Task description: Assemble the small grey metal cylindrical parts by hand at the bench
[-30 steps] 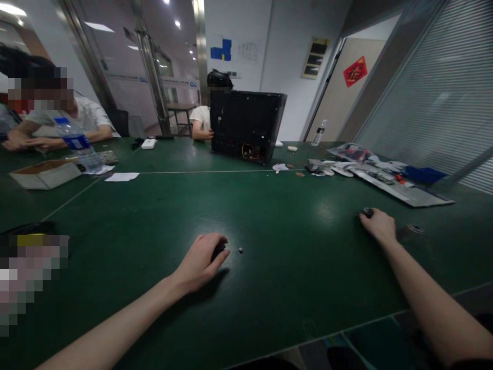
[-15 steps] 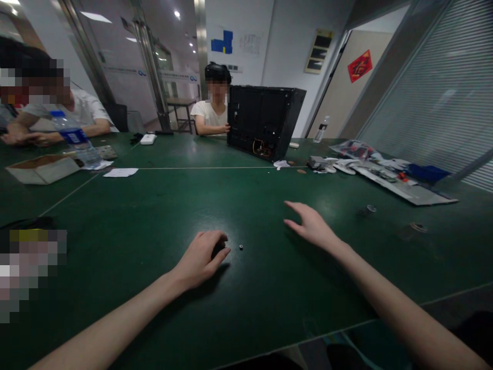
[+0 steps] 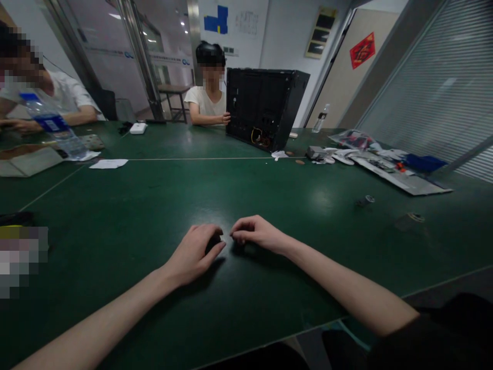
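Observation:
My left hand point(image 3: 199, 252) rests over the green table point(image 3: 173, 192), its thumb apart from the curved fingers and nothing visible between them. Just to its right, my right hand point(image 3: 257, 234) is low at the tabletop with fingers bent and drawn together at the tips. Its fingertips point at the left hand, a small gap between the two. The tiny dark ring-shaped piece, seen earlier on the table at this spot, is hidden at the right fingertips. Whether they grip it does not show.
A co-worker point(image 3: 208, 100) behind the table touches a black computer case point(image 3: 262, 105). Another person point(image 3: 65, 92) sits at left near a water bottle point(image 3: 57, 126) and an open box point(image 3: 31, 162). Clear cups point(image 3: 410, 221), a small cylinder point(image 3: 365, 201) and a littered board point(image 3: 404, 182) lie at right.
My right hand has moved left and down to the tiny piece, its spread fingers now drawn together. My left hand keeps its pose. The view has shifted slightly.

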`<action>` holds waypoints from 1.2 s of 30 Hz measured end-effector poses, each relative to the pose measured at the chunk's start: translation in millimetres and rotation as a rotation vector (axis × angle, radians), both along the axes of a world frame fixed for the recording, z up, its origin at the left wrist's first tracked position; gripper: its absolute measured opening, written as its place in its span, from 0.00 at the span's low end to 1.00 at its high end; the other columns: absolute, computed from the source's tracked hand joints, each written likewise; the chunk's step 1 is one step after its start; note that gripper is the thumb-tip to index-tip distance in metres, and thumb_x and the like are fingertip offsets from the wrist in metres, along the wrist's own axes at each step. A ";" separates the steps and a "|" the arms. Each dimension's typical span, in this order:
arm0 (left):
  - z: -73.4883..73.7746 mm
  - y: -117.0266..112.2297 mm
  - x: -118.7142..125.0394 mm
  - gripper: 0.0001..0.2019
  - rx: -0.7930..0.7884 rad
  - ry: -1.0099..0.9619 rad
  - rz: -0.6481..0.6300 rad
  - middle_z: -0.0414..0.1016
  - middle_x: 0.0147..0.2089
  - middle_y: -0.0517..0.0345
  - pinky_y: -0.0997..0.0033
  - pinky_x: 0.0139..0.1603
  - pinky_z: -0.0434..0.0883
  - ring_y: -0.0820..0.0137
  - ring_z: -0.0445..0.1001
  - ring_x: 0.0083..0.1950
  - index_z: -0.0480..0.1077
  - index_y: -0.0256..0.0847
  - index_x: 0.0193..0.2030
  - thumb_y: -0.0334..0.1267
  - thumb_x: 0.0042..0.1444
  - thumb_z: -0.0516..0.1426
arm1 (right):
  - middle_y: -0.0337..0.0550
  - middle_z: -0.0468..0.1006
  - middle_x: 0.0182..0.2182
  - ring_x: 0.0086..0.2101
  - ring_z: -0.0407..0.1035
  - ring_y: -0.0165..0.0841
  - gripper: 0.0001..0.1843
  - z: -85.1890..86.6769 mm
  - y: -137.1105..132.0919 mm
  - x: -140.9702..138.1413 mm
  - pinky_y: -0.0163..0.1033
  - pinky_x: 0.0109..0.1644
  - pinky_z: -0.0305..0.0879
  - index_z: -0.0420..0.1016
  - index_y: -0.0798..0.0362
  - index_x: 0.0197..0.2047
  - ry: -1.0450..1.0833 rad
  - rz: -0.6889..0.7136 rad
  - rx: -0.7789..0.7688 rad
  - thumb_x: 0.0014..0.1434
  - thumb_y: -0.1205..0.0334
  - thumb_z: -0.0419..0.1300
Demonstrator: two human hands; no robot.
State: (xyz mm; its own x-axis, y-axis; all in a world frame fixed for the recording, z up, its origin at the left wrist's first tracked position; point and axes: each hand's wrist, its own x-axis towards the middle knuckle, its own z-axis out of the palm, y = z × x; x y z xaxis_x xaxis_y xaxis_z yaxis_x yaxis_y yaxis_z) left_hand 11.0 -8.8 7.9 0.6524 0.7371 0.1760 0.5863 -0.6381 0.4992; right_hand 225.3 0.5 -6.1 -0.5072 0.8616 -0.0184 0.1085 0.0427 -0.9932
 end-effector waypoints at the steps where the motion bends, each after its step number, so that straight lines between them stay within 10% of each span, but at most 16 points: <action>1: 0.1 0.1 0.1 0.12 0.002 0.002 -0.001 0.74 0.44 0.51 0.57 0.49 0.66 0.61 0.70 0.46 0.67 0.39 0.46 0.43 0.62 0.50 | 0.36 0.72 0.25 0.25 0.65 0.25 0.10 -1.7 -0.6 0.3 0.33 0.32 0.62 0.74 0.56 0.35 0.144 -0.048 -0.129 0.54 0.58 0.63; 9: 0.9 0.0 1.7 0.11 -0.001 0.005 -0.007 0.74 0.43 0.52 0.58 0.48 0.66 0.62 0.71 0.45 0.67 0.39 0.45 0.42 0.62 0.50 | 0.37 0.74 0.26 0.25 0.67 0.24 0.10 10.6 -10.7 -3.3 0.30 0.29 0.61 0.75 0.53 0.36 0.664 -0.127 -0.387 0.49 0.61 0.68; 36: 0.2 0.4 2.1 0.11 0.004 -0.012 -0.003 0.74 0.43 0.51 0.57 0.48 0.66 0.62 0.71 0.44 0.66 0.39 0.45 0.42 0.62 0.49 | 0.39 0.76 0.29 0.24 0.67 0.24 0.09 21.0 -18.8 -1.5 0.29 0.28 0.63 0.73 0.54 0.38 0.714 -0.003 -0.358 0.54 0.61 0.64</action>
State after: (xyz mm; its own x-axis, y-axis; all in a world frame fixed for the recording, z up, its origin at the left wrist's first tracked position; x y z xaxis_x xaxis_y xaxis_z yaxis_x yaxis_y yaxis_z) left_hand 13.1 -8.4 8.0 0.6528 0.7343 0.1862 0.5783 -0.6418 0.5037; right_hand 223.7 -18.3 14.9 -0.4984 0.8663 0.0345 -0.5593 -0.2909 -0.7762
